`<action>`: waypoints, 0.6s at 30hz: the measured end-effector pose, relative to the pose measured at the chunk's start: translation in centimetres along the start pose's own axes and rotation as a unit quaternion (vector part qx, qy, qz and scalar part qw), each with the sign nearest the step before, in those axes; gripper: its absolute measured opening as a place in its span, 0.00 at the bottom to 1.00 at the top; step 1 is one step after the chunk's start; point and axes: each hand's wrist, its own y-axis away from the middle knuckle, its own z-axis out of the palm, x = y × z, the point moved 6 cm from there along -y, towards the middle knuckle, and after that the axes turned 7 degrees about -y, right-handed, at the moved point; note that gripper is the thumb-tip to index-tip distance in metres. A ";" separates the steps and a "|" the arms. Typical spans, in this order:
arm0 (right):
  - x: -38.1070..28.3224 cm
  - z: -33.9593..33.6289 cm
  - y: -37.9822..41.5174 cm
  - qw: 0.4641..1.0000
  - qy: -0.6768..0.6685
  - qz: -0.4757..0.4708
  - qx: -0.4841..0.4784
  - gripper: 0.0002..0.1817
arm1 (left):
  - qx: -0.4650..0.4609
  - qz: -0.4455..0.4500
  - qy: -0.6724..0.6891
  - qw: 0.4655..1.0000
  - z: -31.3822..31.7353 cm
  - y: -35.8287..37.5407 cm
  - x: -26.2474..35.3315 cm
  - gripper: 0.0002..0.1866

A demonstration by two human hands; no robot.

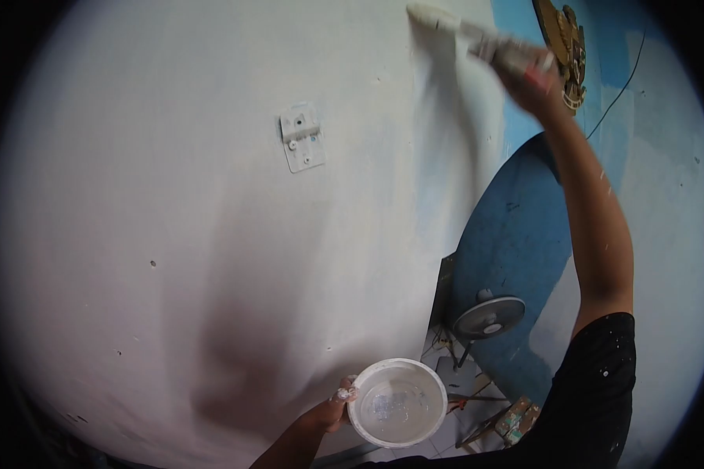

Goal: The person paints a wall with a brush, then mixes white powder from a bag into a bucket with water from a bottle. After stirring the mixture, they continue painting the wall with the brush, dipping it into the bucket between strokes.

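High on the wall (352, 227), my right hand (530, 76) is wrapped round the handle of a paintbrush (477, 35), whose pale bristles point left and touch or nearly touch the painted surface. My left hand (338, 406), with white paint on its fingers, grips the left rim of a round white tub (399, 369) low in the view. A thin layer of whitish paint shows in the tub's bottom. White paint covers much of the wall, and light blue remains at the upper right.
A white bracket (301, 139) is fixed to the wall. Right of the corner are a blue surface (508, 227), a grey fan (489, 318), a brown ornament (567, 47) and a hanging cable (622, 90). Below stands a paint-spotted wooden item (516, 422) on the tiled floor.
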 end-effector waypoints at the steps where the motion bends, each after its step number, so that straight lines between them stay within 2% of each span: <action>1: -1.2 1.7 3.1 0.923 -0.361 0.129 0.029 0.16 | 0.013 0.009 -0.011 1.000 -1.1 0.6 -0.7 0.34; 2: -4.9 1.8 4.8 0.947 -0.193 0.214 -0.145 0.16 | 0.023 0.022 -0.022 0.999 -1.9 0.9 -1.1 0.33; 3: -8.6 1.1 6.8 0.940 -0.316 0.122 -0.032 0.14 | 0.034 0.034 -0.033 0.998 -2.7 1.2 -1.5 0.33; 5: -14.7 -1.3 9.5 0.933 -0.344 0.061 -0.088 0.14 | 0.054 0.037 -0.041 0.997 -4.2 2.0 -2.7 0.33; 6: -16.4 -1.2 10.5 0.929 -0.356 0.060 -0.084 0.18 | 0.061 0.032 -0.038 0.997 -4.7 2.2 -3.2 0.33; 9: -14.8 -1.4 10.5 0.858 -0.416 0.143 -0.264 0.15 | 0.076 0.011 -0.026 0.997 -5.2 2.2 -4.8 0.33; 11: -10.1 -2.0 6.5 0.904 -0.379 0.100 -0.173 0.17 | 0.084 0.001 -0.025 0.996 -5.1 2.1 -5.1 0.33; 12: -7.8 -3.7 4.0 0.961 -0.259 0.020 -0.095 0.16 | 0.088 -0.003 -0.026 0.996 -5.0 2.0 -5.3 0.33; 14: -1.6 -4.1 0.7 0.994 -0.094 -0.044 0.018 0.10 | 0.098 -0.011 -0.025 0.995 -4.9 1.6 -5.5 0.33; 15: 0.6 -4.7 -1.5 0.995 -0.007 -0.061 0.080 0.07 | 0.101 -0.012 -0.021 0.995 -4.9 1.4 -5.5 0.33; 16: 2.0 -4.2 -2.8 0.960 0.270 -0.049 0.049 0.08 | 0.106 -0.007 -0.010 0.994 -4.9 1.3 -5.7 0.33; 18: 3.9 -2.0 -1.7 0.979 0.197 -0.016 0.043 0.07 | 0.105 0.035 0.043 0.993 -4.6 2.1 -5.3 0.37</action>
